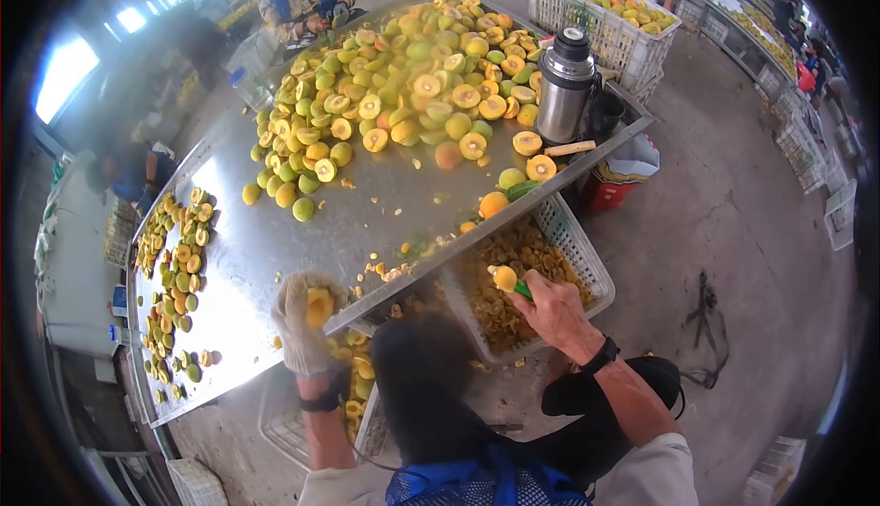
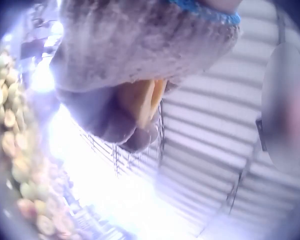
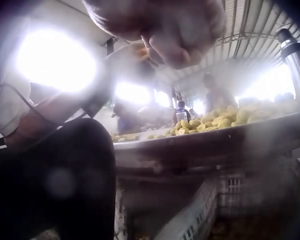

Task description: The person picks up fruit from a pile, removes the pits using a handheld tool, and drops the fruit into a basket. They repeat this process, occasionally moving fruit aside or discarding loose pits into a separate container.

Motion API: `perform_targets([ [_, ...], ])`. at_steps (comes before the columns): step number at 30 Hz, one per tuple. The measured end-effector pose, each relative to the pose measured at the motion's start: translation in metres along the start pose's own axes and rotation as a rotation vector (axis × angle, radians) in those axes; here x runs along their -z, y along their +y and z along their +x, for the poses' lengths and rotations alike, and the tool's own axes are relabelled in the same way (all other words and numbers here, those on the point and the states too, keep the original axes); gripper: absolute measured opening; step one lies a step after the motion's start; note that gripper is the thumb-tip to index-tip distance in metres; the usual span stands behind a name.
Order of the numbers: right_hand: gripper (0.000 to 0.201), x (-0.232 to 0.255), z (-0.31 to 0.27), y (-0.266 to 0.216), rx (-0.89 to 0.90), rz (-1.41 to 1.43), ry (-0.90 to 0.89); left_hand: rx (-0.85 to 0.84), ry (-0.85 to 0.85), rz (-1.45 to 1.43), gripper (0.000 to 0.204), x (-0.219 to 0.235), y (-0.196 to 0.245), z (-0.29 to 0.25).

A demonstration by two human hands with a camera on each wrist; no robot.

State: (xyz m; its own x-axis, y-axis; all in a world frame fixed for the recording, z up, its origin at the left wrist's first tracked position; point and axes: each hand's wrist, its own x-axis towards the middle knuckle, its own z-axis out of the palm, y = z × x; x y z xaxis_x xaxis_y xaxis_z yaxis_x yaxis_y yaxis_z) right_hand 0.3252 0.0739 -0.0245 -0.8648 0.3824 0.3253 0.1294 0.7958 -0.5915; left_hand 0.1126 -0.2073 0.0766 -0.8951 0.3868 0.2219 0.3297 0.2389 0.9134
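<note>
My left hand (image 1: 307,323), in a pale knitted glove, grips a yellow peach half (image 1: 318,307) near the table's front edge. In the left wrist view, the gloved fingers (image 2: 112,122) curl round the peach half (image 2: 140,97). My bare right hand (image 1: 555,315) holds a green-handled tool (image 1: 522,289) over a crate of scraps. A rounded yellow piece (image 1: 503,278) shows at the tool's tip; the blade is hidden. In the right wrist view the right hand (image 3: 160,30) is blurred at the top. Many halved peaches (image 1: 394,93) are heaped on the metal table (image 1: 353,217).
A white crate (image 1: 600,281) of peach scraps stands under the table edge. Another crate (image 1: 275,419) with peach halves sits by my left knee. A steel thermos (image 1: 561,89) and a dark mug (image 1: 603,114) stand at the table's right corner. Another person (image 1: 298,2) works across the table.
</note>
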Motion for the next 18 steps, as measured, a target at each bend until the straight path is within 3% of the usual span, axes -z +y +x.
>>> perform_targets([
  [2, 0.029, -0.002, -0.014, 0.019, -0.083, -0.062, -0.043, 0.147, -0.089, 0.222, 0.045, 0.04, -0.024, -0.021],
  [5, 0.029, -0.008, -0.035, 0.038, -0.174, -0.06, -0.083, -0.271, -0.428, 1.031, 0.039, 0.088, -0.087, -0.047],
  [8, 0.02, -0.036, -0.072, 0.066, -0.263, -0.092, -0.316, -0.047, -0.017, 0.722, 0.029, 0.069, -0.077, -0.039],
  [9, 0.018, -0.048, -0.089, 0.081, -0.282, -0.138, -0.406, -0.072, -0.04, 0.683, 0.027, 0.058, -0.072, -0.032],
  [10, 0.019, -0.063, -0.114, 0.104, -0.18, -0.242, -0.483, -0.103, -0.063, 0.644, 0.025, 0.041, -0.063, -0.012],
  [11, 0.021, -0.077, -0.139, 0.131, -0.076, -0.346, -0.551, -0.063, -0.088, 0.555, 0.024, 0.02, -0.057, 0.011],
  [13, 0.025, -0.07, -0.128, 0.125, -0.08, -0.424, -0.581, 0.103, -0.139, 0.336, 0.023, -0.024, -0.048, 0.057],
  [15, 0.028, -0.05, -0.1, 0.104, -0.288, -0.377, -0.514, 0.021, -0.25, 0.315, 0.03, -0.074, -0.055, 0.099],
  [18, 0.026, -0.041, -0.086, 0.093, -0.309, -0.316, -0.438, -0.2, -0.346, 0.444, 0.039, -0.146, -0.064, 0.149],
])
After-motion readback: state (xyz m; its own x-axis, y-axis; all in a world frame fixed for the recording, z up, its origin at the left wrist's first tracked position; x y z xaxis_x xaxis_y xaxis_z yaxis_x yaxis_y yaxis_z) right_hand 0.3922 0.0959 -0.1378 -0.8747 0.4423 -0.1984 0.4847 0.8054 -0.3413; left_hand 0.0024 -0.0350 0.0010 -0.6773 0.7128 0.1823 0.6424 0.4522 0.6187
